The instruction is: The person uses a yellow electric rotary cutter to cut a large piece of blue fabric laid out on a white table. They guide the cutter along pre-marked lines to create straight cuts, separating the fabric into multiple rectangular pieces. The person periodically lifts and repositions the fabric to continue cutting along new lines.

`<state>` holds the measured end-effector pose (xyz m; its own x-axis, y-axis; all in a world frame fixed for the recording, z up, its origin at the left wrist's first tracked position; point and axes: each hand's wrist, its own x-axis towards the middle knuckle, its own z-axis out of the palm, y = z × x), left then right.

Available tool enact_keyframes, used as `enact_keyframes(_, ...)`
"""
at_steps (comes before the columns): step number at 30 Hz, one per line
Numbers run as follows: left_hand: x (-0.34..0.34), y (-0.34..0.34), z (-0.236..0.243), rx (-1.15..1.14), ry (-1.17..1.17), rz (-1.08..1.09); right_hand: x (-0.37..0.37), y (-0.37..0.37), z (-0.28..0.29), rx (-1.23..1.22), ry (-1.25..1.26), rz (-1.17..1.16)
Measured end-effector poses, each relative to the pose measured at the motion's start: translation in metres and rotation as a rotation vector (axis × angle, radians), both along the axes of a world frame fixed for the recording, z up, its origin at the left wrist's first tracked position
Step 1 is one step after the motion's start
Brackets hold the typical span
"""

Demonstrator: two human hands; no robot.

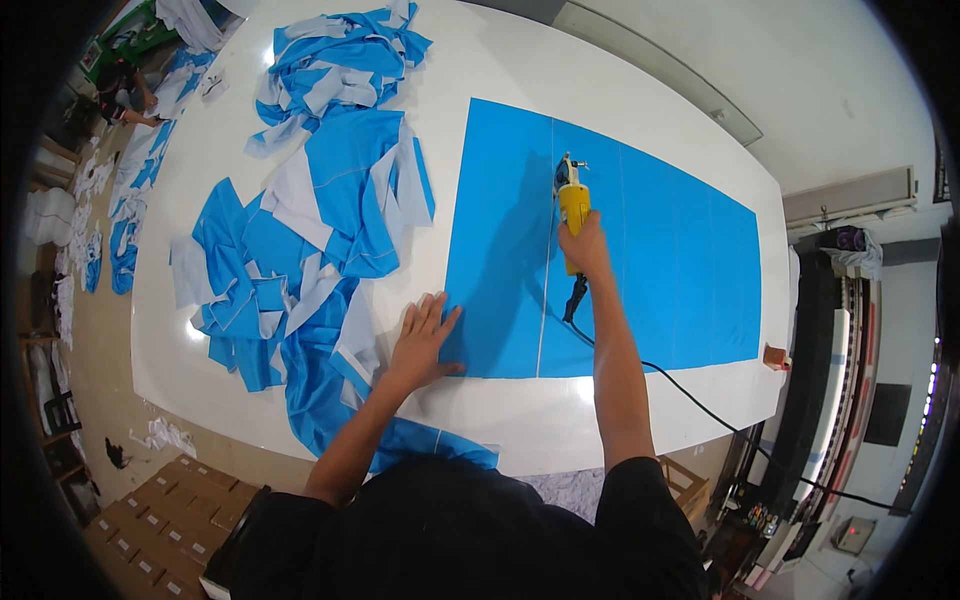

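A blue fabric sheet [680, 260] lies flat on the white table, marked with several thin pale lines running away from me. My right hand [586, 244] grips the yellow body of a corded electric fabric cutter [574, 205]. The cutter's metal head sits over the leftmost line, in the far half of the sheet. Nearer to me, a whitish gap shows along that line. My left hand [425, 342] lies flat with spread fingers at the sheet's near left corner, partly on the bare table. Whether the blade is running cannot be seen.
Crumpled blue and white fabric pieces [350, 190] heap along the table's left side. A black power cord [700, 402] trails off to the right. A small brown block [775, 358] sits at the right edge. Cardboard boxes [170, 520] stand lower left; another person [125, 95] works far left.
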<state>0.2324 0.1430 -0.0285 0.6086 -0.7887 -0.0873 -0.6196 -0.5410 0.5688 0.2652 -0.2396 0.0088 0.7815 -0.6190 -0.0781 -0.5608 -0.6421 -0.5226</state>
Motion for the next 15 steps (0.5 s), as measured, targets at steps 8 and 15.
enact_keyframes(8,0.002,-0.002,0.001,-0.017,0.011,0.001,0.054,-0.041,-0.013,-0.027,-0.023,0.018)
enact_keyframes(15,0.003,-0.005,0.001,0.006,0.041,0.012,0.101,-0.068,-0.016,-0.04,0.013,-0.004)
